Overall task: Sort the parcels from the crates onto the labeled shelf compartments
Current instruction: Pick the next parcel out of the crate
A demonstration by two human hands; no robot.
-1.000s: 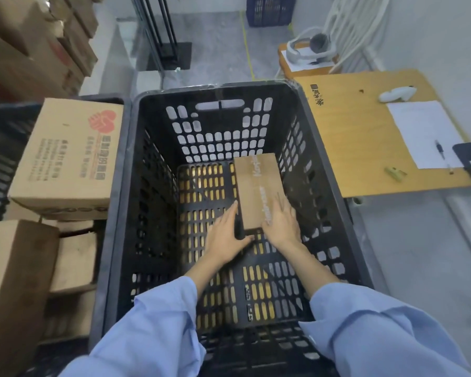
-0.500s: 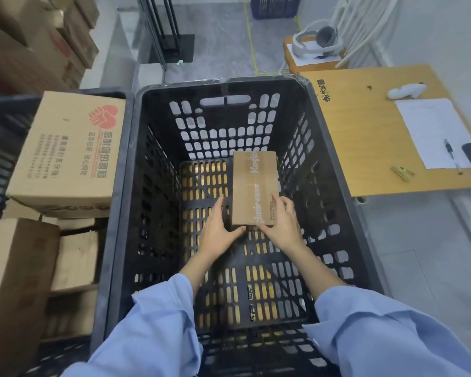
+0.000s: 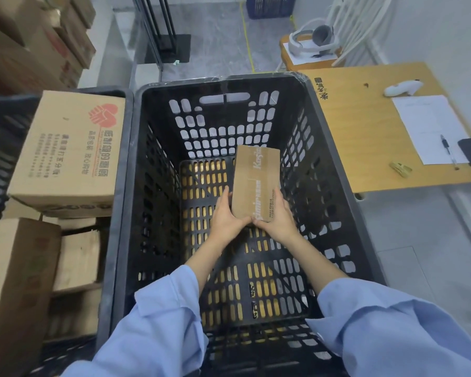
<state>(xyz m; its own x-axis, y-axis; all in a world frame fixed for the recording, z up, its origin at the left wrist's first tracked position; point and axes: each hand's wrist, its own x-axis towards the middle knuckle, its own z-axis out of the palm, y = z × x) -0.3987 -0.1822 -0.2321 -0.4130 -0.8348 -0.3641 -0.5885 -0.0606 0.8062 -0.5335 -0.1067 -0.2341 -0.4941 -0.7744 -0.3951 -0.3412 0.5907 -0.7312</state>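
Here, inside the black crate [image 3: 158, 186], the left hand [image 3: 225, 216] and right hand [image 3: 279, 217] each grip a near corner of the brown parcel [image 3: 253, 183], thumbs meeting at its edge.

Soft, even indoor light falls from above and leaves no hard shadows. The concrete floor [image 3: 218, 42] and the sheet of paper [image 3: 430, 126] on the wooden table [image 3: 365, 137] are the brightest parts, and the paper is almost washed out. The inside of the black crate [image 3: 124, 172] is dark. Its walls lose detail, and yellow shows through the slots in its bottom. The cartons [image 3: 14, 281] at the lower left sit in dim brown shade and look smeared. The wide lens bows the crate's rim and the table's edge. The blue sleeves [image 3: 158, 327] at the bottom edge are soft. The print on the parcel [image 3: 253, 183] can be read only in part.
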